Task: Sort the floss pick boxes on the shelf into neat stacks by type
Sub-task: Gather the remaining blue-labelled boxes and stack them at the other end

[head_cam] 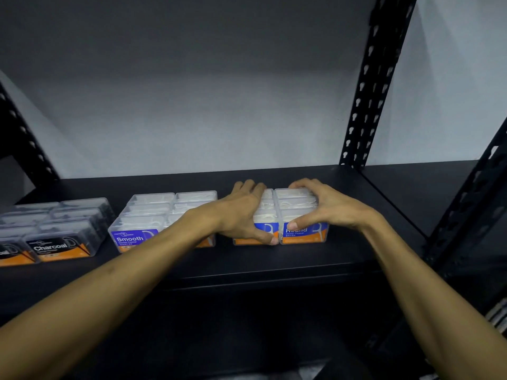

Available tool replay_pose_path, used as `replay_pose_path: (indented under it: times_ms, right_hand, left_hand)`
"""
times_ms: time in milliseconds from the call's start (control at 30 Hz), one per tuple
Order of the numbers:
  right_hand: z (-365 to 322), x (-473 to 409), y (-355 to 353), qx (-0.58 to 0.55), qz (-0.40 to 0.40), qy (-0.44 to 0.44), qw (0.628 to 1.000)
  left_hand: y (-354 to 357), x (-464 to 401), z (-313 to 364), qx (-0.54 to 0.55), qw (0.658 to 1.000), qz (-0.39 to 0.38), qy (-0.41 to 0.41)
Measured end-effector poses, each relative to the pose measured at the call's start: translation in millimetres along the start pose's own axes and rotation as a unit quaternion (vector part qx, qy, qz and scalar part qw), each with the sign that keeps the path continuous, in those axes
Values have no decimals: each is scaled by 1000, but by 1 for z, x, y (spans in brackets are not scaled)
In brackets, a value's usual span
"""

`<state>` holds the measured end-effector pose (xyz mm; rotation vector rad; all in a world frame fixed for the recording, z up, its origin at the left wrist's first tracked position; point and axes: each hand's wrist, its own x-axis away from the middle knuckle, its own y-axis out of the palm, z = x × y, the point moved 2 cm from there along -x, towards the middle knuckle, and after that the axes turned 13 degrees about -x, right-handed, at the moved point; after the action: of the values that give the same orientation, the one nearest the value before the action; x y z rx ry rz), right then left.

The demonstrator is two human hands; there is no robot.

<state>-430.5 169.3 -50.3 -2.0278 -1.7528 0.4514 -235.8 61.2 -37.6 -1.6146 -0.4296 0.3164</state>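
Note:
Three groups of clear floss pick boxes stand on the black shelf point(274, 259). Dark Charcoal boxes point(52, 229) are at the left, Smooth boxes point(145, 215) with purple labels in the middle, and Round boxes point(299, 215) with blue labels at the right. My left hand point(241, 212) lies over the left column of the Round group, thumb at the front face and fingers curled over the back. My right hand point(326, 207) grips the right column, thumb on the front label and fingers over the top back edge.
Black perforated uprights point(373, 86) rise at the right and a slanted one point(24, 138) at the left. A grey wall point(192, 105) backs the shelf. Bare shelf surface stretches right of the Round boxes and along the front edge.

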Motion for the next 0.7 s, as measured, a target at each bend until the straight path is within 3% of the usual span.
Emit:
replay_pose_path:
  times_ms: [300, 700]
  right_hand:
    - [-23, 3, 3, 144, -12, 28, 989]
    - [-16, 9, 8, 125, 8, 9, 992]
  left_hand:
    - [-3, -4, 10, -22, 999, 4, -49]
    - [0, -3, 12, -10, 998, 21, -60]
